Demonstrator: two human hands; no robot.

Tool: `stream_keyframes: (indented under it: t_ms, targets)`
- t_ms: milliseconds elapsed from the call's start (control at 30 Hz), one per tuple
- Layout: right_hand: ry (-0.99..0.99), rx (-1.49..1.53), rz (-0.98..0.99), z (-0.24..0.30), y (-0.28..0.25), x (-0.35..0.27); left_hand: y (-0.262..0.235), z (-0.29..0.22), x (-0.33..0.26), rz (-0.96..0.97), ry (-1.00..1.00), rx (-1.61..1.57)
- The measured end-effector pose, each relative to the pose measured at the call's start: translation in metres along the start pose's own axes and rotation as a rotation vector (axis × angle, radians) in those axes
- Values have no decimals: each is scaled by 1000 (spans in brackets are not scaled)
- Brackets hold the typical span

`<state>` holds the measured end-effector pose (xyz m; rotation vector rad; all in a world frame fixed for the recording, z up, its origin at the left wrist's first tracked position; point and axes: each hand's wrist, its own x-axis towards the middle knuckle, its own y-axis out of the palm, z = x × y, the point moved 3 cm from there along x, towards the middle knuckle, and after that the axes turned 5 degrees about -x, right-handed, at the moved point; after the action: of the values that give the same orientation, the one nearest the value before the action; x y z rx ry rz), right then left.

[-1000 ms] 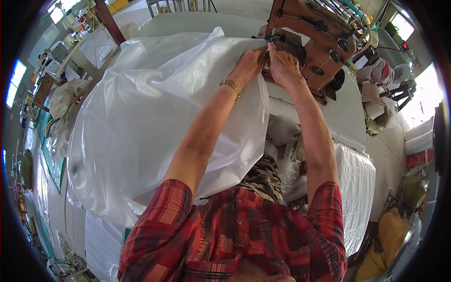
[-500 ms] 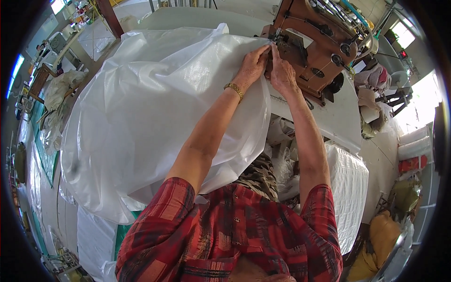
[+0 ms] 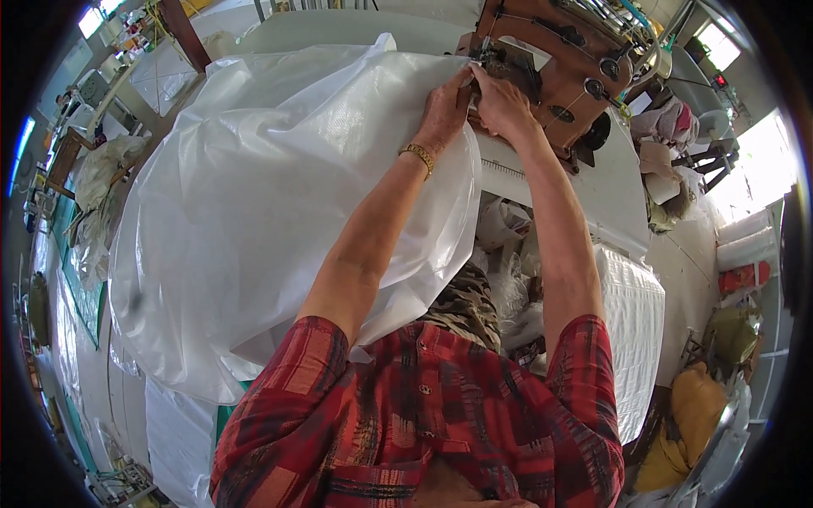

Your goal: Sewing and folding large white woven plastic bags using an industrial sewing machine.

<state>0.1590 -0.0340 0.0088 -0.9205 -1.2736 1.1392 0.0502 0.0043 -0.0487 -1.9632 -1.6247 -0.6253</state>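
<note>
A large sheet of white woven plastic (image 3: 279,186) lies bunched across the table and hangs toward my lap. Its far right corner reaches a brown sewing machine (image 3: 550,68). My left hand (image 3: 445,110), with a gold watch on the wrist, pinches the sheet's edge close to the needle area. Beside it, my right hand (image 3: 501,103) is closed at the same corner, its fingertips meeting the left ones just in front of the machine. The fingertips partly cover the edge they grip.
The pale table (image 3: 605,199) extends right of the machine. Crumpled clear plastic (image 3: 508,296) sits beneath its front edge. A white wrapped bale (image 3: 631,339) stands to my right, with yellow cloth (image 3: 699,406) beyond it. Cloths and a hat-like item (image 3: 660,161) are piled behind.
Both hands have shifted slightly left and away from me in the picture, as has the machine. My right hand has turned, its back now more over the machine's bed. The sheet's corner remains gripped.
</note>
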Motion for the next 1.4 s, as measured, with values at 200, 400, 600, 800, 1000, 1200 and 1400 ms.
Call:
stream_keyframes:
  t_ms: [200, 400, 600, 800, 1000, 1200, 1400]
  targets:
    - [7, 113, -119, -16, 20, -23, 1, 3, 4, 10, -23, 156]
    - [55, -22, -85, -6, 13, -13, -2, 6, 4, -3, -42, 73]
    - [61, -91, -45, -3, 12, -14, -3, -1, 3, 25, -46, 44]
    - [1, -210, -106, 4, 8, -8, -2, 3, 4, 73, -64, -2]
    - [124, 1, 58, 0, 1, 14, 0, -2, 6, 88, -76, 12]
    - [28, 13, -132, -14, 11, -11, -1, 0, 4, 47, -26, 67]
    - [94, -172, 30, 4, 3, -10, -2, 5, 3, 44, -12, -113]
